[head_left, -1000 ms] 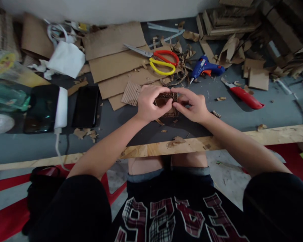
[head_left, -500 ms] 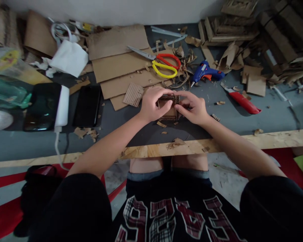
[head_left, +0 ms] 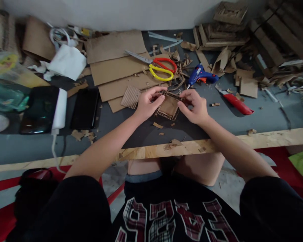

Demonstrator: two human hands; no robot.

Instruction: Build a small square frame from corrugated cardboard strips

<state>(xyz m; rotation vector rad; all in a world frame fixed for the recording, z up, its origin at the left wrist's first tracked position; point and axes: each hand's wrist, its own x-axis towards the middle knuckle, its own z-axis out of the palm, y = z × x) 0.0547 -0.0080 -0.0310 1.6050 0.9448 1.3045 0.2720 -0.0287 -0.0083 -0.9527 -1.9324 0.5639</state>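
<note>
**Small cardboard tray held in both hands above the tabletop**

Both hands are holding a small cardboard tray [head_left: 168,107] just above the grey tabletop [head_left: 242,117], near the middle and a little back from its wooden near edge. The tray is sitting tilted, its open face turned toward the camera; a flat base and low corrugated rim strips are showing.

Left hand [head_left: 146,105]: grip is closing narrowly on the tray's left rim, thumb over the far corner, fingers curling under the side.
Right hand [head_left: 194,107]: grip is pinching the right rim, fingertips pressing on the far right corner.

Handling, as judged: the tray is looking very light, fairly stiff across the base but easily crushed at the rim strips, which may be only glued on. Dry cardboard is giving good friction, so slipping seems unlikely. The best hold appears to be at opposite rims near the corners, with light pressure, avoiding the strip tops.

Surroundings: scissors [head_left: 158,66] with red and yellow handles are lying on flat cardboard sheets [head_left: 116,67] beyond the hands; a blue glue gun [head_left: 201,76] and a red utility knife [head_left: 234,102] are lying to the right; a black phone [head_left: 85,107] is lying to the left.
</note>
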